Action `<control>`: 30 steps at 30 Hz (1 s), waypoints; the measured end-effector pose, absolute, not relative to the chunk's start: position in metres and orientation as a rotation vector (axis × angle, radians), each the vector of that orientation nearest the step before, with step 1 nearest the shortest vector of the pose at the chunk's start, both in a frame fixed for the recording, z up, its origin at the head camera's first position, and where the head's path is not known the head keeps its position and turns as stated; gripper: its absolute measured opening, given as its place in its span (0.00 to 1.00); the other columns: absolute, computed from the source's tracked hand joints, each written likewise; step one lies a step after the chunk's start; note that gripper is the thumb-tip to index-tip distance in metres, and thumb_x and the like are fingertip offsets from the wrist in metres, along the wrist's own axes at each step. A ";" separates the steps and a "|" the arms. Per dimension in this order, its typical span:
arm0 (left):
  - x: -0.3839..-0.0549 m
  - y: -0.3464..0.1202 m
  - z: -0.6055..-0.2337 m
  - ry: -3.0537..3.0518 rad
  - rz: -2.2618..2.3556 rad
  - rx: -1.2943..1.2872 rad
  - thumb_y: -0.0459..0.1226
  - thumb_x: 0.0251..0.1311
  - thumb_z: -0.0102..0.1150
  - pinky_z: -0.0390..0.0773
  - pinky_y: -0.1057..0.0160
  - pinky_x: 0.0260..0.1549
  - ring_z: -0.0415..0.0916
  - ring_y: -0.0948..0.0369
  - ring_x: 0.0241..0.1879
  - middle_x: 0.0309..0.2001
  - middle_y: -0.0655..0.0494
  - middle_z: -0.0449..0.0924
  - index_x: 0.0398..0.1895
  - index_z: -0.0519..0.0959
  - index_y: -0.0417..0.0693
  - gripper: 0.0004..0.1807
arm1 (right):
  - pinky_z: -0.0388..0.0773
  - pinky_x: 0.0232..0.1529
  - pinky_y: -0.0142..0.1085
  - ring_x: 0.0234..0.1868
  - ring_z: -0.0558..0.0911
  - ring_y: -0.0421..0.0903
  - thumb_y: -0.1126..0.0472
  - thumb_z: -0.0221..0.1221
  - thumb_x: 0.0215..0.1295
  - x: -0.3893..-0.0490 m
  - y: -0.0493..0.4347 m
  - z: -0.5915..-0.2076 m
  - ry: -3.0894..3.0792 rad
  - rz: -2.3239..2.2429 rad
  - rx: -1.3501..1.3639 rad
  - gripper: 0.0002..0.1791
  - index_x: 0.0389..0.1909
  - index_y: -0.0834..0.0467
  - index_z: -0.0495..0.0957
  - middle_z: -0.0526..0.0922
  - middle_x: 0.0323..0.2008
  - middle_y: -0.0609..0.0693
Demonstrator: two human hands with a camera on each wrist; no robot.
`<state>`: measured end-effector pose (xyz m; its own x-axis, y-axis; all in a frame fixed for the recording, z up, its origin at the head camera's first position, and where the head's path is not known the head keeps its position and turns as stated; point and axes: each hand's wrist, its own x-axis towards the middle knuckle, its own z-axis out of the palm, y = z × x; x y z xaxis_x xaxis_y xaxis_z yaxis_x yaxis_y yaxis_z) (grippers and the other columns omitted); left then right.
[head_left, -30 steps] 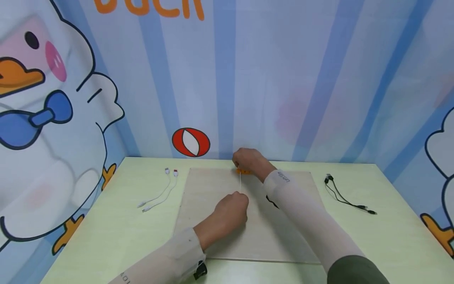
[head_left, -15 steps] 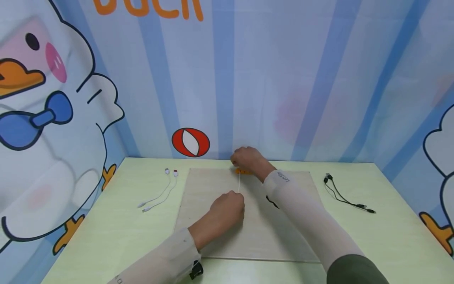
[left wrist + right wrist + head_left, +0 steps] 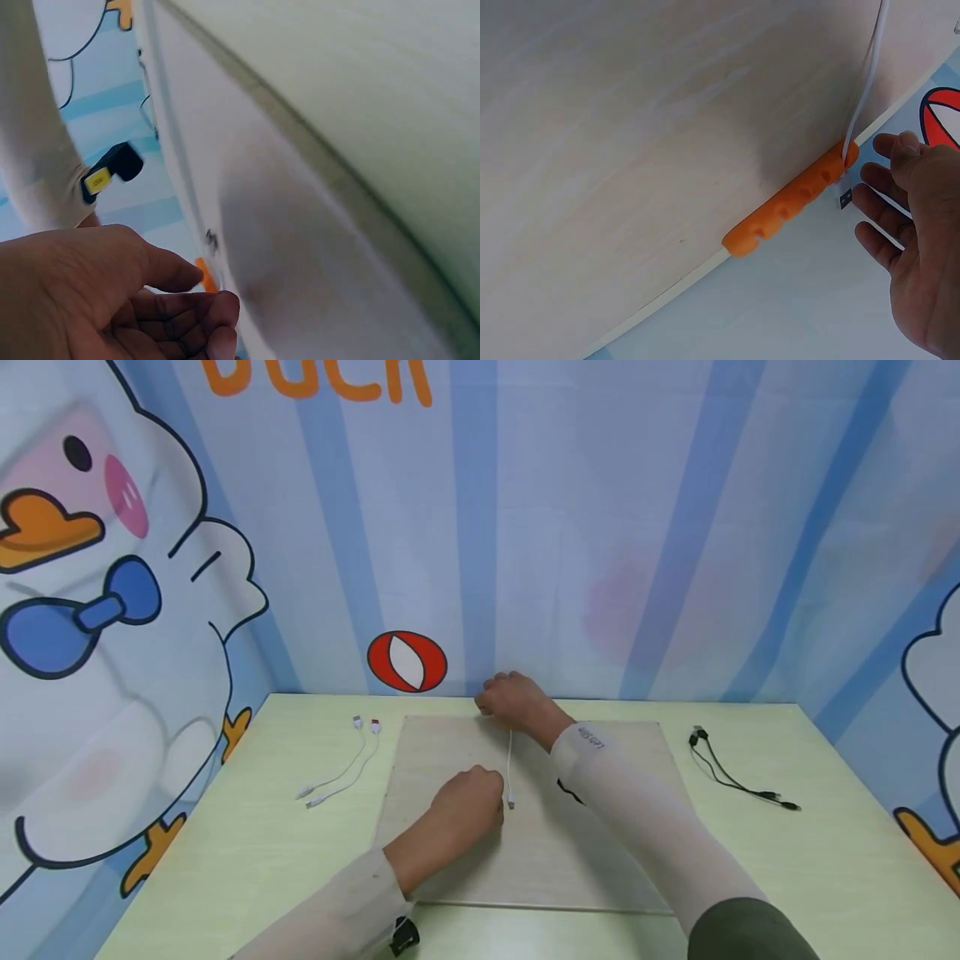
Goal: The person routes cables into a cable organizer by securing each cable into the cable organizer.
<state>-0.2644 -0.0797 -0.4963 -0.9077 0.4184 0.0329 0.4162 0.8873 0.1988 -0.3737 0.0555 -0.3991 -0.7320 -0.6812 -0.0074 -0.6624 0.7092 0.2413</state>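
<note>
A white USB cable (image 3: 510,768) runs down the board in the head view. In the right wrist view, the cable (image 3: 868,82) passes through an end slot of an orange cable holder (image 3: 784,210), its USB plug (image 3: 845,198) lying just past the holder. My right hand (image 3: 517,702) is beside that plug with fingers apart and loosely bent, holding nothing; it hides the holder in the head view. My left hand (image 3: 467,806) is just left of the cable's near end. The left wrist view shows the left hand (image 3: 112,300) with thumb and loosely curled fingers apart, nothing between them.
A thin pale board (image 3: 585,860) lies on the light table (image 3: 225,860). Two white cables (image 3: 348,768) lie to its left, black cables (image 3: 738,785) to its right. A printed cloth backdrop (image 3: 555,527) stands behind the table's far edge.
My left hand has let go of the cable's near end, which now lies on the board, and moved left. My right hand has shifted slightly left and its fingers have loosened.
</note>
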 end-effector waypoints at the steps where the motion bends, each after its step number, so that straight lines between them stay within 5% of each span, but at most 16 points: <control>1: -0.260 -0.080 -0.487 3.044 0.335 0.659 0.33 0.68 0.68 0.77 0.59 0.21 0.71 0.65 0.21 0.22 0.55 0.82 0.25 0.85 0.47 0.10 | 0.82 0.61 0.46 0.53 0.86 0.52 0.59 0.59 0.87 -0.374 0.055 -0.400 -2.828 -0.351 1.123 0.10 0.51 0.51 0.90 0.91 0.49 0.52; 6: -0.231 -0.084 -0.428 3.075 0.429 0.600 0.27 0.66 0.67 0.80 0.52 0.26 0.74 0.59 0.23 0.24 0.47 0.82 0.27 0.84 0.39 0.08 | 0.83 0.60 0.45 0.51 0.85 0.53 0.60 0.58 0.88 -0.375 0.052 -0.403 -2.811 -0.364 1.144 0.11 0.54 0.52 0.90 0.91 0.49 0.53; 10: -0.219 -0.087 -0.401 3.066 0.436 0.515 0.27 0.70 0.66 0.78 0.56 0.30 0.74 0.59 0.25 0.26 0.47 0.81 0.29 0.84 0.38 0.09 | 0.83 0.59 0.45 0.50 0.85 0.52 0.61 0.59 0.87 -0.374 0.052 -0.406 -2.796 -0.367 1.134 0.10 0.52 0.52 0.90 0.92 0.48 0.52; 18: -0.217 -0.110 -0.397 3.074 0.436 0.352 0.28 0.72 0.64 0.72 0.58 0.27 0.69 0.58 0.25 0.25 0.49 0.78 0.32 0.83 0.36 0.08 | 0.80 0.59 0.43 0.50 0.84 0.52 0.60 0.56 0.89 -0.374 0.041 -0.411 -2.827 -0.329 1.144 0.11 0.51 0.52 0.89 0.91 0.47 0.52; 30: -0.220 -0.130 -0.400 3.062 0.371 0.259 0.29 0.73 0.64 0.80 0.55 0.31 0.76 0.56 0.26 0.30 0.46 0.81 0.38 0.82 0.34 0.05 | 0.81 0.60 0.42 0.50 0.85 0.51 0.59 0.58 0.89 -0.374 0.034 -0.412 -2.792 -0.399 1.152 0.11 0.53 0.50 0.89 0.92 0.46 0.51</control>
